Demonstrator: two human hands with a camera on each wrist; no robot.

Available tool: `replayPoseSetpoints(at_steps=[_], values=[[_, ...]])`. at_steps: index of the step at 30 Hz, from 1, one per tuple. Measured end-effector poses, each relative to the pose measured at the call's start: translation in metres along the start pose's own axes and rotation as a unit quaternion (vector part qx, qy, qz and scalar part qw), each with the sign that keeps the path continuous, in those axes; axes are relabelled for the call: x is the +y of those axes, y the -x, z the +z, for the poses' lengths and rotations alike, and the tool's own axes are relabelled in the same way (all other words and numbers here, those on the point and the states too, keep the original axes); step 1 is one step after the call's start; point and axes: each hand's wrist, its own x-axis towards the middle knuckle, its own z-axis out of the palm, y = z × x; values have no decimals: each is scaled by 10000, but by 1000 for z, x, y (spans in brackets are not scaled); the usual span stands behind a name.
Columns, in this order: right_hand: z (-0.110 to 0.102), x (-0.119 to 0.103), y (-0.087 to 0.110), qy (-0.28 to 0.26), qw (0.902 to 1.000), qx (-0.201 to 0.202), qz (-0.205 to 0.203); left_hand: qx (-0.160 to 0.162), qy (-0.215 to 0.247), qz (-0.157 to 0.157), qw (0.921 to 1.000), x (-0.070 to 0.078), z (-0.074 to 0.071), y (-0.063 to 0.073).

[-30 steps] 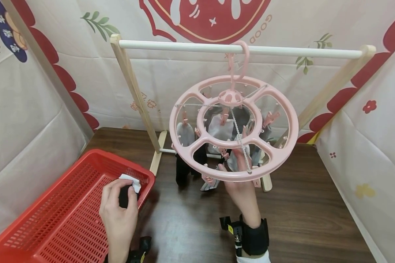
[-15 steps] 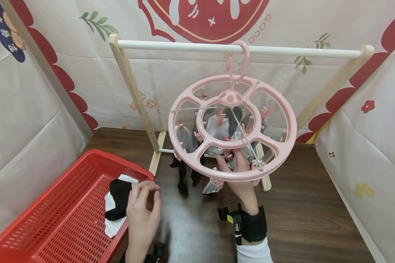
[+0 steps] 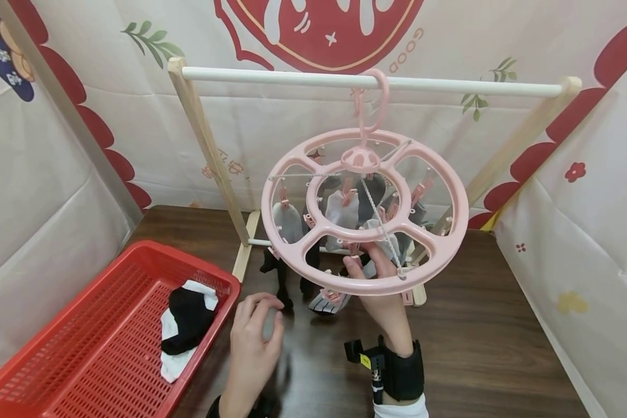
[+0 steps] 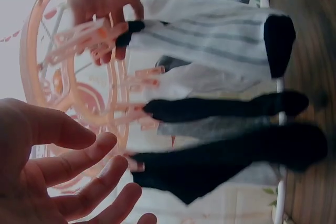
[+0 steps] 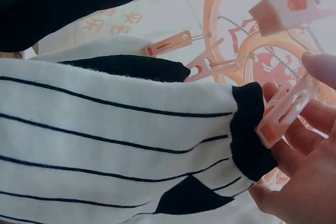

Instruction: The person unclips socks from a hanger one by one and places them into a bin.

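Since the earlier frames, our left hand (image 3: 253, 342) has moved rightward, away from the red basket (image 3: 110, 339), to the lower centre of the head view. Its grip is released, with fingers loosely bent around nothing. Our right hand (image 5: 310, 171) stays beneath the pink round hanger (image 3: 460, 203), its grip pinching a pink clip (image 5: 283, 114) between thumb and fingers.

In the right wrist view that clip overlaps the black cuff of a striped sock (image 5: 131, 129), which stretches away to the left edge; we cannot tell whether its jaws have bitten on. We see the sock's black toe at the upper right of the left wrist view, with two black socks (image 4: 226, 107) hanging in clips in the middle and lower part.

In the head view the hanger hooks over a white rod (image 3: 475, 87) across the upper part. At centre a pale sock (image 3: 342, 209) hangs behind the inner ring. We find a black cloth (image 3: 190, 316) on white cloth (image 3: 174, 367) in the basket, at left on the dark worktop (image 3: 475, 325).
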Motion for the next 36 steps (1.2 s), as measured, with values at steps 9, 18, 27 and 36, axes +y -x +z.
replayPoseSetpoints(at_steps=[9,18,27,36], values=[[6,-4,0,-772,9944,-179,703,-629,191,110,9978,-1,25,-7],[14,-1,3,-1210,9895,-201,768,-982,423,-370,9936,-1,46,-6],[17,2,6,-1637,9824,90,897,-669,483,-345,9960,-2,50,-4],[19,11,9,-2440,9614,483,1176,-549,473,-318,9969,-5,44,-4]])
